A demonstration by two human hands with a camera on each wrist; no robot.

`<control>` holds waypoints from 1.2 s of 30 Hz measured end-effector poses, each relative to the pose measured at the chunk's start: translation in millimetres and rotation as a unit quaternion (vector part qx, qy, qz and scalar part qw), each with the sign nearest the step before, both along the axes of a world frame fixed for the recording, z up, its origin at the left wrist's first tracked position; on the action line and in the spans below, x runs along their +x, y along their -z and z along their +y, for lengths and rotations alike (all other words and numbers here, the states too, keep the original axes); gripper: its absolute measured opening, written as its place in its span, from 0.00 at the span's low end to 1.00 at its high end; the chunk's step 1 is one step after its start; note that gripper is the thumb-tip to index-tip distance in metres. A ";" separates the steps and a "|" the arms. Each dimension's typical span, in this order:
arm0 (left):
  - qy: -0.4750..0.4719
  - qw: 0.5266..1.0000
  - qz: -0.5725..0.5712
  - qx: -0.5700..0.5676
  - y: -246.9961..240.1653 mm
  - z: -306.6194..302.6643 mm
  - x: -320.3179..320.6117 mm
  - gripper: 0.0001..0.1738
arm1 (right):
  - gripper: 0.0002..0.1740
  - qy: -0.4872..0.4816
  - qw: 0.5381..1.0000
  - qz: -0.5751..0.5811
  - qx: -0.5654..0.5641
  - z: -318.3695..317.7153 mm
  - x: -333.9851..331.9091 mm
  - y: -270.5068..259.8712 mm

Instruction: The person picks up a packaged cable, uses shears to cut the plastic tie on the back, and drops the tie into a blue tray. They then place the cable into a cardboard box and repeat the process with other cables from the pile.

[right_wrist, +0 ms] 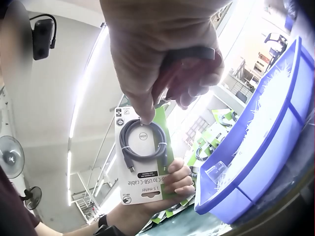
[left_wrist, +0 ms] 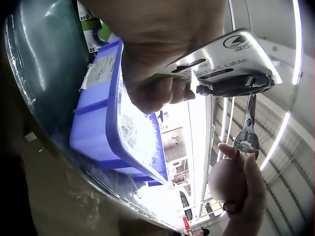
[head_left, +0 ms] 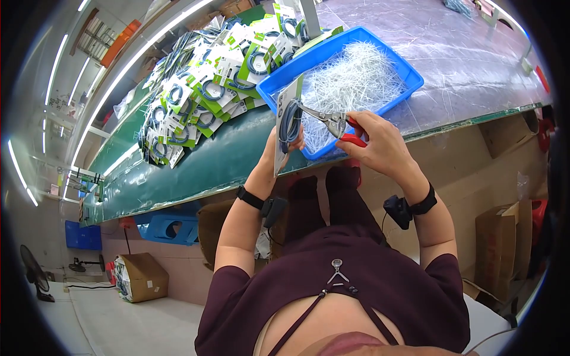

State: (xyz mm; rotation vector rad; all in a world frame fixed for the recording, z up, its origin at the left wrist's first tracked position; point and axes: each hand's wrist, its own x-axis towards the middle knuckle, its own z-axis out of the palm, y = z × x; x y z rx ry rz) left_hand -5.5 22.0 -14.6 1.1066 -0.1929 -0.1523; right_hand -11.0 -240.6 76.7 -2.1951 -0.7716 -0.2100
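Upright over the near edge of a blue tub, my left hand holds a white and green retail card by its slotted end. A grey USB-C cable lies coiled on the card, bound by small white ties. My right hand grips pliers with red handles. Their metal nose reaches the coil's edge in the head view. In the right wrist view the right hand hides most of the pliers. Thin white plastic strips fill much of the tub.
A large heap of carded cables covers the table left of the tub. The green table edge runs just in front of my body. Cardboard boxes stand below at the right, and a blue plastic stool is under the table.
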 end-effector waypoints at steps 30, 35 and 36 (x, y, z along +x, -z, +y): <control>-0.166 0.916 -0.048 0.362 6.7 24.0 6.8 0.16 | 0.29 -0.008 0.994 -0.053 -0.098 -15.5 9.9 -7.9; -0.147 0.966 0.017 0.214 -9.5 5.8 2.6 0.15 | 0.24 -0.043 0.992 0.120 0.001 -10.8 13.2 10.0; -0.103 0.983 0.015 0.152 -6.5 5.4 2.4 0.15 | 0.23 -0.057 0.979 0.190 0.051 -8.1 13.9 12.6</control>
